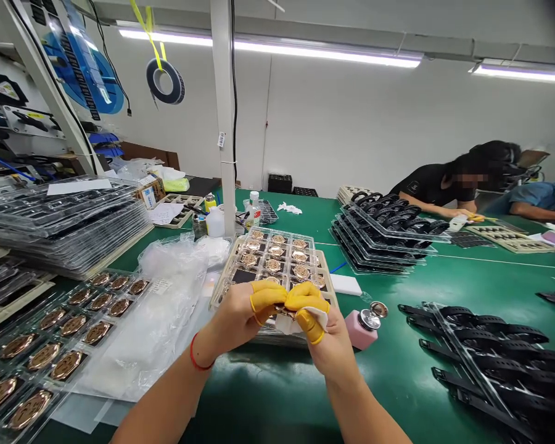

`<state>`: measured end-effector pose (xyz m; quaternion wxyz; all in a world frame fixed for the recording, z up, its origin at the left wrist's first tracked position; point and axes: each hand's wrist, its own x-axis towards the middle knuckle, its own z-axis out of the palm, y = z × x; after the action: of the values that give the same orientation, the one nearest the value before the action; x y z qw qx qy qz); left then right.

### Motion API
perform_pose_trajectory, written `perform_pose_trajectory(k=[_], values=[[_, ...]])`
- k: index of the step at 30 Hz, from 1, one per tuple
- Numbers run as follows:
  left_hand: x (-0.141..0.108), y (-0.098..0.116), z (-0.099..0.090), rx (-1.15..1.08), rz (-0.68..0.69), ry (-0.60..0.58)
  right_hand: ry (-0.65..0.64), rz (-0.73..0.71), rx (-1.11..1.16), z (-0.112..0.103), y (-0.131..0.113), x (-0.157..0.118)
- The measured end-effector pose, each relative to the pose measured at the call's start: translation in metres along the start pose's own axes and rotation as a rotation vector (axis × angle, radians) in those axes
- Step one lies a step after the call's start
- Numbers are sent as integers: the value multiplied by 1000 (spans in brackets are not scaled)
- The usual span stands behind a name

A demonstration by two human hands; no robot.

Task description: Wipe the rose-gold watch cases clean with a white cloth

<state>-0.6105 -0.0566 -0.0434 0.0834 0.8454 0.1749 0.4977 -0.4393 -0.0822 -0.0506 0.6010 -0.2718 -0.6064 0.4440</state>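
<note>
My left hand (240,311) and my right hand (326,330), both with yellow finger cots, are closed and meet in front of me. Between their fingertips they grip a small rose-gold and dark watch case (283,309), mostly hidden by the fingers. My right hand also pinches a folded white wipe (321,316), pressed near the part. Just beyond the hands, a clear compartment tray (288,237) of similar rose-gold watch cases rests on a stack of trays. Beside my right hand stands a pink pump bottle (358,330) with a metal top.
On the left lie another tray of watch cases (44,357), plastic bags (143,333) and a tall tray stack (92,240). To the right are stacked trays of black straps (383,237) and another strap tray (485,351). A co-worker (428,185) leans over the green table.
</note>
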Motion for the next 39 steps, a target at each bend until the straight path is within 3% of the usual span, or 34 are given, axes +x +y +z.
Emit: perform_pose_trajectory(k=[3, 9, 16, 23, 30, 39], values=[[3, -5, -6, 43, 85, -68, -71, 50, 27, -2, -4, 1], [0, -10, -12, 372, 148, -206, -40, -32, -294, 0, -6, -1], [0, -14, -12, 67, 211, -190, -237, -19, -346, -12, -20, -6], [4, -12, 8, -306, 250, 13, -288, -29, -236, -18, -22, -11], [-4, -16, 25, -483, 131, 120, -246, 24, -109, -14, -19, -12], [-6, -16, 31, -548, 41, 205, -207, -315, -301, -6, -19, -14]])
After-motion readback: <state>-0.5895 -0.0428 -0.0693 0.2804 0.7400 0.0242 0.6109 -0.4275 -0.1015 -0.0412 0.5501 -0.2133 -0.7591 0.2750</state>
